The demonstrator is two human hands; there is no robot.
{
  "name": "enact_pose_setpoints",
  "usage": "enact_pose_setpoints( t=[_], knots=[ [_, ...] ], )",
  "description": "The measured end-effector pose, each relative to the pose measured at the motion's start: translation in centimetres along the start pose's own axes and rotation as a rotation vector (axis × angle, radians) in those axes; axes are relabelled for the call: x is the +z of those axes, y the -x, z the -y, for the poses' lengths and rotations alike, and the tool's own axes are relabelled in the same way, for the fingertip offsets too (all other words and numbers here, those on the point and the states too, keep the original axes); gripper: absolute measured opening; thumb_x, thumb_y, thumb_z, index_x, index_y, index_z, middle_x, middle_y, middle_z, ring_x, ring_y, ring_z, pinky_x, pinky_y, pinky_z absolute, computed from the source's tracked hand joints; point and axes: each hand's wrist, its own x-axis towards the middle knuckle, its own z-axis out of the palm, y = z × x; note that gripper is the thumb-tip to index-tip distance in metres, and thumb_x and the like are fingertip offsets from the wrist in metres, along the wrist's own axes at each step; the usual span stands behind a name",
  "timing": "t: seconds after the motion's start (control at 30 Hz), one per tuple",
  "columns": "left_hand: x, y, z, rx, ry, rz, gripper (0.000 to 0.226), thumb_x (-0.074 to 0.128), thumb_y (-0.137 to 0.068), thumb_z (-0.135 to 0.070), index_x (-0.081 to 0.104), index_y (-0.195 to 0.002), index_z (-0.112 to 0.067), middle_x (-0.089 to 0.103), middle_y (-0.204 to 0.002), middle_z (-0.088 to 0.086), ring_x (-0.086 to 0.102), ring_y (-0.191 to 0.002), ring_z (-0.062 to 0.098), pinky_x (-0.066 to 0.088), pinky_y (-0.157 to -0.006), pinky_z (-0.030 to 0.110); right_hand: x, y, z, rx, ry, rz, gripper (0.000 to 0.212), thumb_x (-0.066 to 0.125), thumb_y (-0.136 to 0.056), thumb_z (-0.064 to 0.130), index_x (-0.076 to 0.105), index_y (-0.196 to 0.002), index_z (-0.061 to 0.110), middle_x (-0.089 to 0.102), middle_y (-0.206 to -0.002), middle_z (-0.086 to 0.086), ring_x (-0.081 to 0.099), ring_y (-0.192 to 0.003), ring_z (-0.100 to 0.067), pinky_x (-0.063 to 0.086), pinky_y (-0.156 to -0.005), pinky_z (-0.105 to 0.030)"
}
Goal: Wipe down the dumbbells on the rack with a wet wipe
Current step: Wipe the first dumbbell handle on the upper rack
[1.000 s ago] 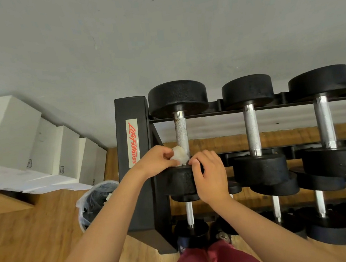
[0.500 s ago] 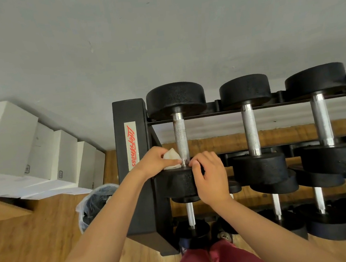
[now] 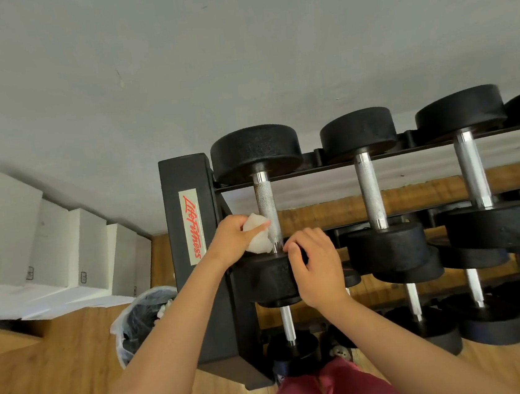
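Observation:
A black dumbbell rack [image 3: 190, 237] holds several black dumbbells on tiers. The leftmost top dumbbell [image 3: 256, 151] has a knurled steel handle [image 3: 265, 199]. My left hand [image 3: 230, 244] grips a crumpled white wet wipe [image 3: 258, 237] and presses it against the lower part of that handle, just above the near weight head [image 3: 269, 280]. My right hand [image 3: 315, 266] curls over the right side of the near head and holds it. Two more top-tier dumbbells [image 3: 370, 194] [image 3: 473, 172] sit to the right.
A bin lined with a plastic bag [image 3: 143, 323] stands on the wooden floor left of the rack. White boxes [image 3: 30, 239] line the wall at left. Lower tiers carry more dumbbells [image 3: 481, 327]. My red trousers [image 3: 323, 393] show at the bottom.
My left hand has lifted the wipe slightly up the handle from the top of the near head. The right hand keeps its hold on the head. The view has shifted a little.

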Motion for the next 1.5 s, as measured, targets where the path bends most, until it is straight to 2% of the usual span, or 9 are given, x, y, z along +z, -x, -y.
enact_pose_setpoints(
  t=[0.27,0.47,0.73,0.87,0.97,1.03,1.23,1.33,1.5],
  knots=[
    [0.3,-1.5,-2.2,0.018,-0.206,-0.009,0.054,0.055,-0.093,-0.051,0.068,-0.087,0.001,0.068,-0.084,0.014,0.063,-0.078,0.026,0.050,-0.073,0.038,0.1,0.0,-0.1,0.004,-0.004,0.002,0.031,0.035,-0.093,0.030,0.059,-0.079,0.017,0.053,-0.078,0.010,0.045,-0.079,-0.007,0.034,-0.074,-0.020],
    [0.9,-0.3,-2.1,0.129,-0.188,-0.069,0.034,0.055,-0.098,-0.031,0.062,-0.072,-0.010,0.062,-0.076,0.005,0.057,-0.070,0.018,0.040,-0.058,0.025,0.1,0.1,-0.2,0.022,0.013,-0.004,0.030,0.034,-0.094,0.031,0.057,-0.078,0.018,0.051,-0.078,0.011,0.045,-0.079,-0.007,0.032,-0.075,-0.016],
    [1.3,-0.6,-2.0,-0.083,-0.379,-0.158,0.055,0.057,-0.086,-0.063,0.064,-0.087,-0.008,0.063,-0.079,0.005,0.062,-0.075,0.020,0.049,-0.065,0.033,0.2,0.1,-0.2,0.040,0.019,0.011,0.028,0.034,-0.093,0.034,0.054,-0.078,0.021,0.048,-0.077,0.013,0.044,-0.079,-0.006,0.032,-0.072,-0.015],
    [0.6,0.0,-1.1,-0.128,-0.234,0.055,0.043,0.070,-0.084,-0.048,0.068,-0.105,-0.010,0.067,-0.098,0.006,0.063,-0.093,0.021,0.048,-0.076,0.028,0.1,0.1,-0.3,0.041,0.022,0.025,0.034,0.034,-0.093,0.036,0.059,-0.079,0.017,0.050,-0.078,0.010,0.045,-0.079,-0.007,0.032,-0.072,-0.016],
    [-0.4,0.4,-0.7,-0.120,-0.210,0.077,0.008,0.069,-0.088,-0.017,0.066,-0.092,-0.011,0.064,-0.093,0.005,0.063,-0.102,0.028,0.047,-0.079,0.030,-0.1,0.1,-0.2,0.047,0.027,0.042,0.035,0.032,-0.092,0.038,0.058,-0.080,0.018,0.052,-0.080,0.010,0.045,-0.081,-0.007,0.032,-0.073,-0.015],
    [-0.6,1.2,-0.8,-0.121,-0.219,0.030,0.008,0.064,-0.086,-0.004,0.062,-0.084,-0.011,0.061,-0.086,0.004,0.063,-0.101,0.031,0.044,-0.074,0.029,-0.2,0.2,0.0,0.050,0.016,0.061,0.033,0.033,-0.092,0.039,0.057,-0.080,0.020,0.051,-0.079,0.010,0.045,-0.081,-0.006,0.032,-0.073,-0.015],
    [1.4,6.3,-4.7,0.049,0.148,-0.212,0.013,0.078,-0.080,-0.015,0.071,-0.091,-0.014,0.070,-0.088,-0.004,0.065,-0.081,0.002,0.047,-0.066,0.013,-2.9,-0.7,0.1,0.224,-0.267,0.294,0.006,0.059,-0.095,0.026,0.062,-0.093,0.021,0.061,-0.092,0.008,0.053,-0.094,-0.005,0.042,-0.083,-0.020],
    [3.9,8.8,-8.1,0.119,0.328,-0.278,0.012,0.075,-0.082,-0.009,0.072,-0.091,-0.016,0.072,-0.086,-0.006,0.066,-0.082,-0.001,0.049,-0.071,0.012,-6.6,-0.8,-0.4,0.299,-0.525,0.289,0.018,0.062,-0.094,0.024,0.059,-0.112,0.024,0.065,-0.105,0.005,0.060,-0.102,-0.006,0.049,-0.094,-0.025],
    [10.7,10.0,-12.7,0.127,0.330,-0.259,0.013,0.078,-0.079,-0.014,0.073,-0.089,-0.021,0.073,-0.087,-0.012,0.067,-0.083,0.002,0.051,-0.072,0.015,-14.5,0.2,-3.4,0.288,-0.663,0.391,0.034,0.064,-0.089,0.031,0.057,-0.123,0.028,0.067,-0.110,0.003,0.064,-0.103,-0.014,0.054,-0.091,-0.033]
  ],
)
